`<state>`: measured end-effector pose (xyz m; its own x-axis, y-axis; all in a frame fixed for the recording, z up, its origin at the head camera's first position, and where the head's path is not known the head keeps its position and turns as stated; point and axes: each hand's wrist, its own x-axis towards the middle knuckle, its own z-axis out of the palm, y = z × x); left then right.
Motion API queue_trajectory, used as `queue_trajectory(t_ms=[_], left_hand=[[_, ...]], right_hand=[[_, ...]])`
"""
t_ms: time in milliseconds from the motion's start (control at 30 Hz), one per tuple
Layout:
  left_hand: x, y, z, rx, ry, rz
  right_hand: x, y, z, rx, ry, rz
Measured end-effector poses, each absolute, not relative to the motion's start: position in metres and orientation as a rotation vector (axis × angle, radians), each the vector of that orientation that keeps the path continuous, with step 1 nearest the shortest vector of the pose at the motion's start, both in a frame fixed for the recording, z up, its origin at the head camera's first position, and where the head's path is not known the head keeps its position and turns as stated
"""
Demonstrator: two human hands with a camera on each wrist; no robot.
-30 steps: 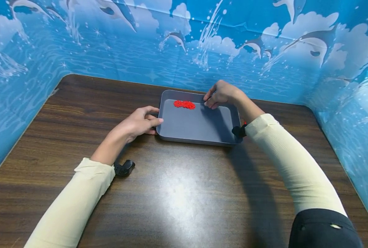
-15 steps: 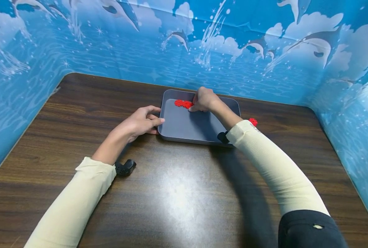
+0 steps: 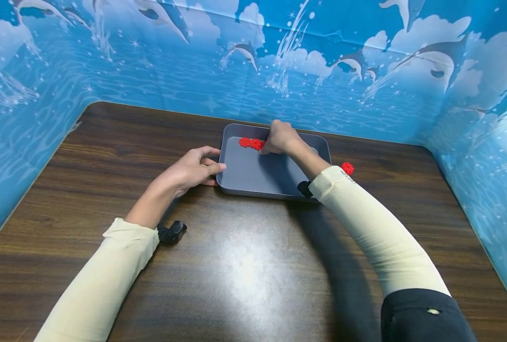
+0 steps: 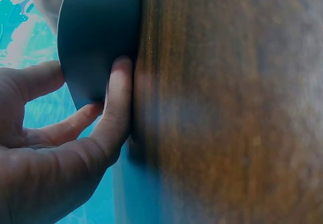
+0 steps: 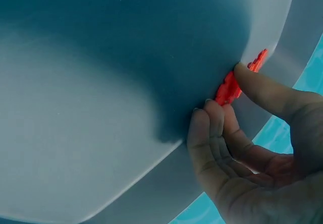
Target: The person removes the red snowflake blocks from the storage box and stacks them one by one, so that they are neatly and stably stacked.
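Note:
A grey rectangular tray (image 3: 245, 175) lies on the table, with red notched plastic discs (image 3: 247, 142) in a short row along its far side. My left hand (image 3: 188, 170) grips the tray's left end, its thumb at the rim and other fingers against the outer wall (image 4: 96, 37). Inside the tray, my right hand (image 3: 281, 138) reaches the right end of that row. Thumb and fingers pinch a red disc (image 5: 229, 89) there, close over the tray floor; another red disc (image 5: 258, 61) shows just beyond the thumb. The hand partly hides the row in the head view.
A single red disc (image 3: 347, 168) lies on the wood-grain table (image 3: 185, 285) to the right of the tray. Behind the table hangs a blue dolphin-print cloth (image 3: 172, 71), close to the tray's far side.
My right hand has moved left from the tray's far right part to the red discs and pinches one. The disc at the right has come out from behind my wrist. My left hand stays put.

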<state>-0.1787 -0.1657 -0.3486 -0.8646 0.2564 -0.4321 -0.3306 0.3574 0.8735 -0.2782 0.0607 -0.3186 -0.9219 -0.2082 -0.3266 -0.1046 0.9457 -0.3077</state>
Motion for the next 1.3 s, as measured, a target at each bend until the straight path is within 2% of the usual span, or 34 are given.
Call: queue_trajectory(t_ms=[500, 833, 1300], left_hand=[[-0.179, -0.165, -0.349, -0.053, 2.115, 1.542], [-0.18, -0.165, -0.35, -0.061, 2.114, 1.547], [-0.18, -0.166, -0.35, -0.038, 2.115, 1.552]], right_hand=[[-0.285, 0.092, -0.315, -0.126, 2.533, -0.972], [-0.288, 0.109, -0.309, -0.069, 2.496, -0.969], [-0.294, 0.156, -0.279, 0.038, 2.41, -0.995]])
